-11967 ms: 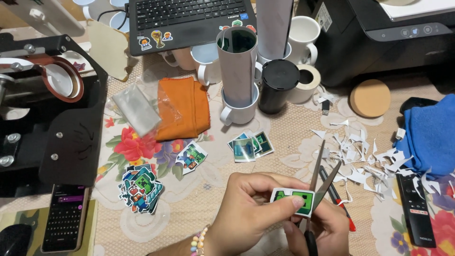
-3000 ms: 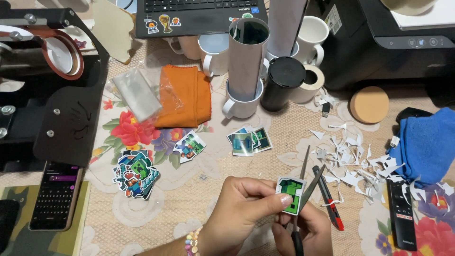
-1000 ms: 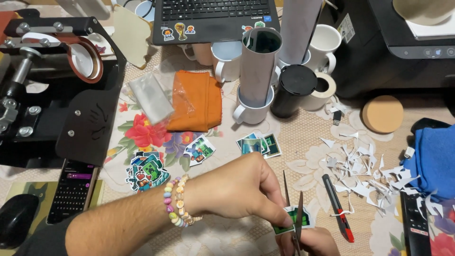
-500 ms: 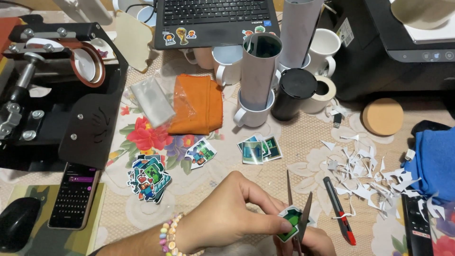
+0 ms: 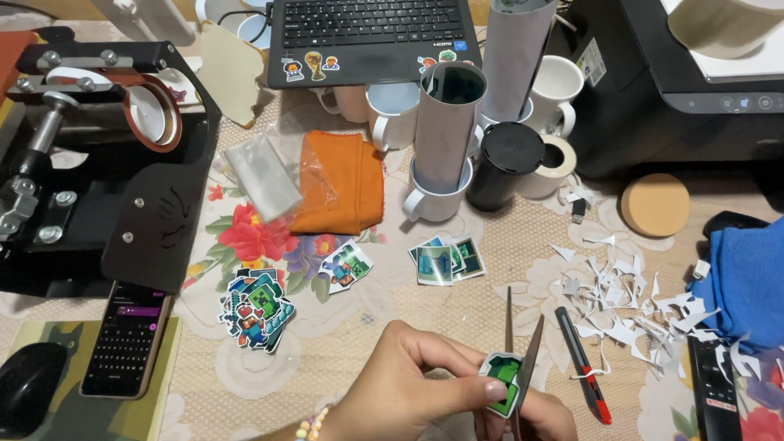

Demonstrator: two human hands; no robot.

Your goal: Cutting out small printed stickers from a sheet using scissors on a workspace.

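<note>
My left hand (image 5: 408, 388) pinches a small green sticker (image 5: 504, 380) with a white border between thumb and forefinger, at the bottom middle of the head view. My right hand (image 5: 547, 415) is mostly hidden below it and holds a pair of scissors (image 5: 519, 347), whose blades stand apart and point upward beside the sticker's right edge. A pile of cut stickers (image 5: 255, 308) lies to the left. More stickers (image 5: 446, 260) lie further up the table.
White paper scraps (image 5: 629, 298) and a red utility knife (image 5: 581, 363) lie to the right. Mugs (image 5: 431, 196), a black cup (image 5: 503, 166), an orange cloth (image 5: 341, 181), a laptop (image 5: 367, 37), a mug press (image 5: 90, 155), a phone (image 5: 126, 339), a blue cloth (image 5: 747, 278).
My left hand has turned the sticker between the blades over the last seconds. The camera view has shifted slightly. The scissor blades stay apart around the sticker's edge.
</note>
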